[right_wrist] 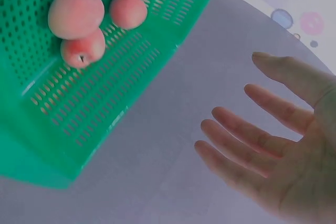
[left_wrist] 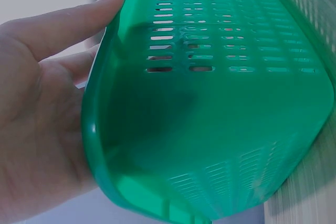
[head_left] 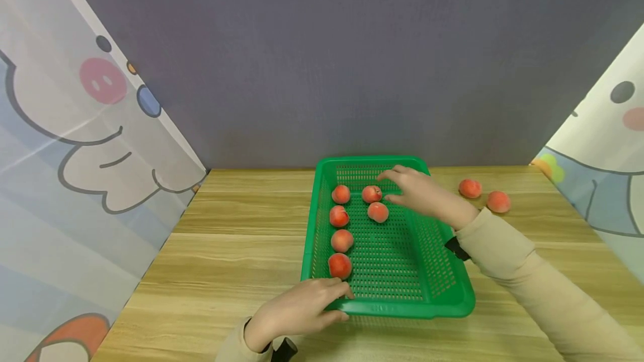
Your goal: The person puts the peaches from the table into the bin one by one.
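Inside green basket [head_left: 377, 256]: 6 peaches [head_left: 378, 212], 4 lined along left
On table [head_left: 241, 228], right: 2 more peaches [head_left: 470, 188]
Left hand [head_left: 302, 307]: grips near rim [head_left: 397, 309]
Right hand [head_left: 418, 191]: empty, spread wide over basket

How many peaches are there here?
8: four peaches along the left side of the green basket, two near its far end, two on the table to its right. The right hand may hide another.

The head camera looks down; nearer wrist cameras share the basket [head_left: 402, 309].
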### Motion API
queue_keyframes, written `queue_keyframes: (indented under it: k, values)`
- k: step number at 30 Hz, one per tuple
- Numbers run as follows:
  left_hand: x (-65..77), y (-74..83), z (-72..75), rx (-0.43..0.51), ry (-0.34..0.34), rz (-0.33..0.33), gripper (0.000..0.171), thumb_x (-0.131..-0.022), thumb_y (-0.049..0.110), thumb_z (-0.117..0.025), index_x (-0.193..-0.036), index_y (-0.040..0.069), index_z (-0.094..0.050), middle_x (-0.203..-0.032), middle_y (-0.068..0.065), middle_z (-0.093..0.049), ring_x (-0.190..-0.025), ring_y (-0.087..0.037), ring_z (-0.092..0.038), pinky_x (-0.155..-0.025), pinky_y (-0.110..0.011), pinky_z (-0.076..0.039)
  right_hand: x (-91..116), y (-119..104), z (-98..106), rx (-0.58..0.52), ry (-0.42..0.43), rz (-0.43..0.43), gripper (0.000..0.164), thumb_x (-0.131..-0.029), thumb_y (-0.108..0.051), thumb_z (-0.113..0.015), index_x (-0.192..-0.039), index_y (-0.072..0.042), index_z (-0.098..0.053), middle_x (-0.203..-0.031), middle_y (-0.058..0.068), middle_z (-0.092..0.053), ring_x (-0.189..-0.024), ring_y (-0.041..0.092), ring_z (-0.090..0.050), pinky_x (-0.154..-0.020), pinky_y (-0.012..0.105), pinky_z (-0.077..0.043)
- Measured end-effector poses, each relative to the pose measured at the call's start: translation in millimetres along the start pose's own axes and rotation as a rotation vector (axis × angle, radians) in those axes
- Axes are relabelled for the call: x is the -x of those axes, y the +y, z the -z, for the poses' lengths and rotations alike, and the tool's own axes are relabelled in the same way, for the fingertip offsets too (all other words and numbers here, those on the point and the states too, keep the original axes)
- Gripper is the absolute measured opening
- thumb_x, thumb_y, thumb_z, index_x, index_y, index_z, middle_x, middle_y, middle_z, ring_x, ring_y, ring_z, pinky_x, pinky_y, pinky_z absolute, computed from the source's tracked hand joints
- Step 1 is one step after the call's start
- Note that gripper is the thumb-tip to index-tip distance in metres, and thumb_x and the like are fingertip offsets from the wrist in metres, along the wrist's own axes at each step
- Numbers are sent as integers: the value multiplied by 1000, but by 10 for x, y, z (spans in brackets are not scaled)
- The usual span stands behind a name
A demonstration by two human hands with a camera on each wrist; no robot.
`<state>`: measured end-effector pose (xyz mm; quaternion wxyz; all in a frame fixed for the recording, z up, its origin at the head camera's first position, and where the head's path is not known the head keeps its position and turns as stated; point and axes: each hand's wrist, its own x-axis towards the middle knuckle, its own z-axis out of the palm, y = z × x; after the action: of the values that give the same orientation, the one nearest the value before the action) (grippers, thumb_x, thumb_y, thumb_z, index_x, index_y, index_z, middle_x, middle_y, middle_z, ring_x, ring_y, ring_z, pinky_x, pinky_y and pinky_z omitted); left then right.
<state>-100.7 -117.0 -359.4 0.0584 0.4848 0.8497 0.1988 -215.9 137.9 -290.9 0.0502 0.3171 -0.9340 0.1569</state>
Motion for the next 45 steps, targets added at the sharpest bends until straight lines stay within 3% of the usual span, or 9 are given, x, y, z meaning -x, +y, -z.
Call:
queue_keyframes:
  k: [5,11,23,33,45]
  values:
    - [-3,3,3,-2,-2,1,20,-84,22,-61,-101,14,-55,-92,7,-57,-82,1,-52,-69,-7,-38,96,31,129,10,20,-7,39,-79,-10,-66,-115,-1,-53,-111,19,-52,-98,33,-52,-73,40,-48]
    - [-6,7,6,-5,-5,2,20,-84,22,-61,-101,14,-55,-92,7,-57,-81,2,-52,-68,-7,-38,191,117,225,23,42,-30,40,-80,-11,-65,-116,-1,-53,-110,21,-52,-93,33,-54,-72,41,-47]
    - [-12,11,9,-10,-11,3,20,-84,23,-60,-102,14,-55,-91,7,-57,-81,2,-52,-68,-7,-38,358,419,359,25,62,-110,40,-82,-12,-63,-117,3,-50,-109,23,-52,-97,38,-52,-78,49,-43]
    - [-5,5,1,-5,-8,4,21,-85,23,-60,-103,14,-55,-94,7,-57,-83,1,-53,-69,-7,-38,446,765,381,30,81,-177,38,-82,-8,-61,-116,6,-50,-109,27,-52,-98,41,-49,-80,52,-40]
    - [1,13,5,-6,-3,6,21,-84,23,-61,-102,14,-55,-92,7,-57,-82,2,-52,-69,-7,-38,550,1281,252,-23,81,-246,35,-81,-6,-59,-110,12,-51,-102,33,-53,-93,45,-50,-76,54,-41]
